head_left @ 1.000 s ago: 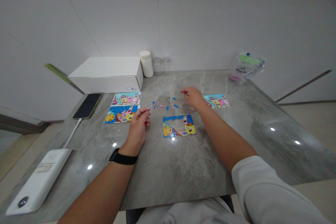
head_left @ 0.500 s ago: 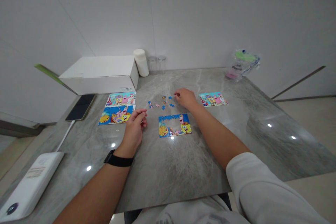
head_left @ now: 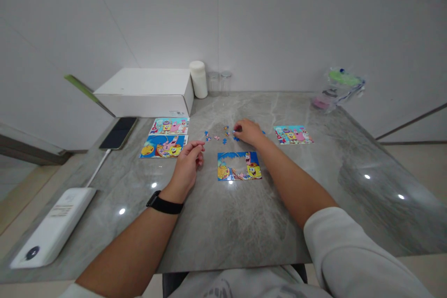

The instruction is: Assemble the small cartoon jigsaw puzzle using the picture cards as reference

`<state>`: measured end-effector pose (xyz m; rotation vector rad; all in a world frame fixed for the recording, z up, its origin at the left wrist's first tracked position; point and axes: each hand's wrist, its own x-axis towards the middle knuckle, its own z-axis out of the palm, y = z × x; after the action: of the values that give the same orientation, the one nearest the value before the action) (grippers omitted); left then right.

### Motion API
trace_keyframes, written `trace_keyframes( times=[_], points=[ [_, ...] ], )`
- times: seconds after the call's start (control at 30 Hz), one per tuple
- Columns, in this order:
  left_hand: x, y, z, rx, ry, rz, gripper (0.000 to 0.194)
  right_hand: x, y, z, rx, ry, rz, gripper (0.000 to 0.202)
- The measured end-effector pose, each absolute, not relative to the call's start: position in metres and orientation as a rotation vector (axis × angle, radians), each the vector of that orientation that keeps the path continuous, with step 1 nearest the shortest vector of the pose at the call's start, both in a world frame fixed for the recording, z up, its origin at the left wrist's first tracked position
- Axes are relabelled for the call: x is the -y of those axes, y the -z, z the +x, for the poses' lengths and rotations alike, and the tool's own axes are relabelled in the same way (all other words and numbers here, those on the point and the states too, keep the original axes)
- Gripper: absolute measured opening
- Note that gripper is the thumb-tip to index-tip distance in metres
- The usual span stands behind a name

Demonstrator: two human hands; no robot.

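A partly filled jigsaw puzzle (head_left: 257,171), with a blue and yellow cartoon picture and a grey gap in its middle, lies on the table between my forearms. Beyond it are several loose puzzle pieces (head_left: 225,141). My right hand (head_left: 248,132) is among them, its thumb and fingertips closed on a small blue puzzle piece (head_left: 235,133); the fingers partly hide it. Left of the puzzle, my left hand (head_left: 188,165) rests on the table with fingers loosely bent and apart, nothing visible in them. Two picture cards (head_left: 164,146) lie just beyond it.
A third cartoon picture (head_left: 294,134) lies to the right. At the back stand a white box (head_left: 139,104), a white bottle (head_left: 199,80) and two clear glasses (head_left: 225,84). A plastic bag (head_left: 337,91) sits back right. A phone (head_left: 118,133) is cabled to a white power bank (head_left: 56,226).
The view has shifted, moving the scene slightly right. My right hand has come down onto the blue pieces at the right of the group. My left hand has stayed in place.
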<state>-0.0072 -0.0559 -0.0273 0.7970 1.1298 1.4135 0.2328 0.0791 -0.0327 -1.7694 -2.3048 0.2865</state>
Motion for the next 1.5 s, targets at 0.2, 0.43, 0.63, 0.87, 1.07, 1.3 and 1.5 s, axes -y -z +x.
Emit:
trace_keyframes(
  times=[0.2, 0.43, 0.63, 0.87, 1.07, 1.3, 1.5],
  points=[
    [0.055, 0.029, -0.008, -1.122, -1.383, 0.808, 0.029, -0.076, 0.034, 0.234, 2.257, -0.338, -1.743, 0.012],
    [0.053, 0.030, -0.008, -1.134, -1.352, 0.858, 0.027, -0.076, 0.001, 0.265, 1.918, -0.473, -1.521, 0.010],
    [0.054, 0.031, -0.006, -1.134, -1.342, 0.913, 0.029, -0.049, -0.020, 0.287, 1.780, -0.564, -1.364, 0.018],
    [0.059, 0.014, 0.005, -1.199, -1.319, 1.058, 0.026, -0.009, 0.014, 0.254, 1.886, -0.757, -1.201, 0.014],
    [0.036, 0.006, 0.006, -1.328, -1.186, 1.678, 0.023, -0.003, 0.037, 0.243, 2.003, -0.644, -1.103, 0.011],
    [0.026, 0.038, 0.013, -1.348, -1.234, 2.013, 0.010, 0.004, 0.039, 0.238, 1.979, -0.666, -1.018, 0.012],
    [0.032, 0.038, 0.015, -1.294, -1.169, 2.043, 0.010, 0.008, 0.036, 0.230, 1.967, -0.781, -0.991, 0.008]
  ],
)
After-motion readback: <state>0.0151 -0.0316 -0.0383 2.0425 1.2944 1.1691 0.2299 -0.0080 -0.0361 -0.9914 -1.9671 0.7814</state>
